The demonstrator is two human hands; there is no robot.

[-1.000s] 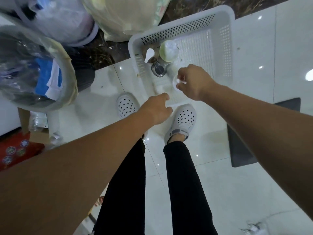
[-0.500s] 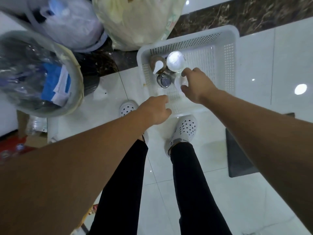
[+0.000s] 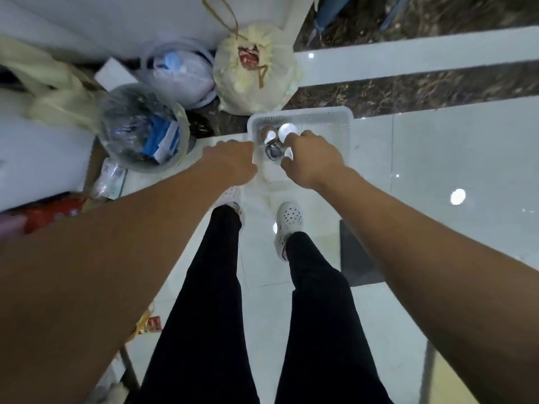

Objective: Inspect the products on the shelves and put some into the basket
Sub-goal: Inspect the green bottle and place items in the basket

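Head view looks straight down at a white perforated basket [image 3: 335, 115] on the pale tiled floor [image 3: 437, 158], just ahead of two white perforated clogs [image 3: 288, 221]. Inside the basket's left end stand four small products, seen from above so their long axes point up toward the camera: a brown bottle with a white pump top [image 3: 268, 134], a round white-lidded jar [image 3: 287, 131] beside it, a dark metallic-topped container [image 3: 273, 151] nearer the feet, and a small white item [image 3: 288, 153] touching the right fingers. The rest of the basket floor is bare mesh.

The right hand [image 3: 313, 158] reaches into the basket over these products, its fingers [image 3: 294, 138] curled down among them; its grip is narrow, pinched at the small white item, though whether it truly holds it cannot be told. The left hand [image 3: 233, 161] hangs over the basket's left rim, knuckles up, fingers folded under; whether its grip holds anything cannot be told.

To the left of the basket sit three more containers: a clear round bin [image 3: 140, 132] stuffed with crumpled plastic and blue-and-white wrappers, a translucent bag [image 3: 180, 74] of pale and blue rubbish behind it, and a tied cream plastic bag [image 3: 253, 71] with something red showing at its knot. A dark marbled strip [image 3: 408, 91] runs across the floor behind the basket.
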